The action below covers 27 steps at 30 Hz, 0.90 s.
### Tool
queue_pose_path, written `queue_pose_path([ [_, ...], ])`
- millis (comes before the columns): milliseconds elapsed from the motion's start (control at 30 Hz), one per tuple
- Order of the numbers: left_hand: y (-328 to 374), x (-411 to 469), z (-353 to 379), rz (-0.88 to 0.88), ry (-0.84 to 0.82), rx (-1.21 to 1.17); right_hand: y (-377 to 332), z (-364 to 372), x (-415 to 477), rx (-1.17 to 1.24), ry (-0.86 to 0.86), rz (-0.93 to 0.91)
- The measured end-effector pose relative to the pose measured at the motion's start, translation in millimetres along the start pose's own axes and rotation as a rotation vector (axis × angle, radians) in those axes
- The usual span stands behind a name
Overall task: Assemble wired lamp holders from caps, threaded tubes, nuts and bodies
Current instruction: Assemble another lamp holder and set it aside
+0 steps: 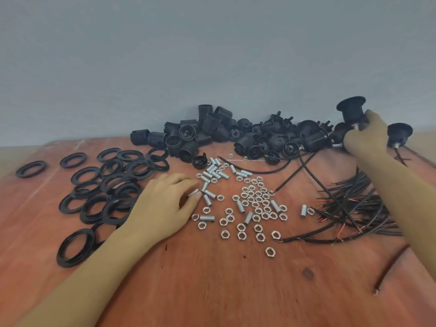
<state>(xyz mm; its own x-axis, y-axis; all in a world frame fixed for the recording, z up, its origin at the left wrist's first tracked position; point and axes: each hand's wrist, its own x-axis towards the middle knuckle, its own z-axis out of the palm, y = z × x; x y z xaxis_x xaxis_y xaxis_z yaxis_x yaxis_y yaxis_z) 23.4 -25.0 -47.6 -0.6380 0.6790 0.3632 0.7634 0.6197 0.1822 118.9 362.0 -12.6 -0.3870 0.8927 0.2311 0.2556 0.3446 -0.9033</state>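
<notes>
1. The left hand (pixel 162 204) lies low on the bench (pixel 212 284). Its thumb and forefinger pinch a tube (pixel 194 192) at the left edge of the scattered metal parts.
2. The right hand (pixel 365 134) is at the far right. Its fingers are curled round the lower end of a holder (pixel 351 109), which is held above the pile with its wide flange up.
3. A second holder (pixel 400 133) sits just right of that hand, with a wire trailing from it.
4. Loose tubes (pixel 215 171) and nuts (pixel 256 204) lie mid-bench, between the two hands.
5. Black bodies (pixel 207 131) and caps (pixel 278 125) are heaped at the back against the wall (pixel 212 55).
6. Rings (pixel 106 187) overlap in a heap at the left, and one lies apart at the far left.
7. Wires (pixel 354 208) lie bundled at the right, partly under the right forearm.
</notes>
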Motion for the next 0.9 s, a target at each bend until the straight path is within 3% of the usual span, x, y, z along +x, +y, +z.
queue_pose_path([
  [100, 1.5, -1.3, 2.9, 0.008, -0.019, 0.004, -1.2, 4.9, -0.4, -0.029, -0.117, 0.010],
  [200, 1.2, -0.9, 4.8, -0.003, -0.004, 0.014, -14.7, 13.1, -9.8, -0.097, -0.124, -0.055],
  [367, 1.6, -0.4, 5.1, -0.022, 0.059, -0.015, -56.7, 37.9, -77.1, -0.074, -0.117, -0.453],
  [467, 3.2, -0.7, 4.5, -0.049, 0.047, -0.020, -73.0, 58.2, -132.0, -0.057, -0.279, -0.694],
  [567, 5.3, -1.7, 1.8, -0.032, 0.089, -0.071, -74.4, 83.9, -160.3, -0.455, -0.477, -0.858],
  [700, 11.8, -2.9, -4.1, 0.052, 0.108, -0.203, -62.7, 105.2, -169.7, -0.767, -0.496, -0.836],
  [900, 15.4, -4.7, -3.4, 0.105, 0.074, -0.226, -53.5, 109.8, -169.8, -0.722, -0.491, -0.784],
])
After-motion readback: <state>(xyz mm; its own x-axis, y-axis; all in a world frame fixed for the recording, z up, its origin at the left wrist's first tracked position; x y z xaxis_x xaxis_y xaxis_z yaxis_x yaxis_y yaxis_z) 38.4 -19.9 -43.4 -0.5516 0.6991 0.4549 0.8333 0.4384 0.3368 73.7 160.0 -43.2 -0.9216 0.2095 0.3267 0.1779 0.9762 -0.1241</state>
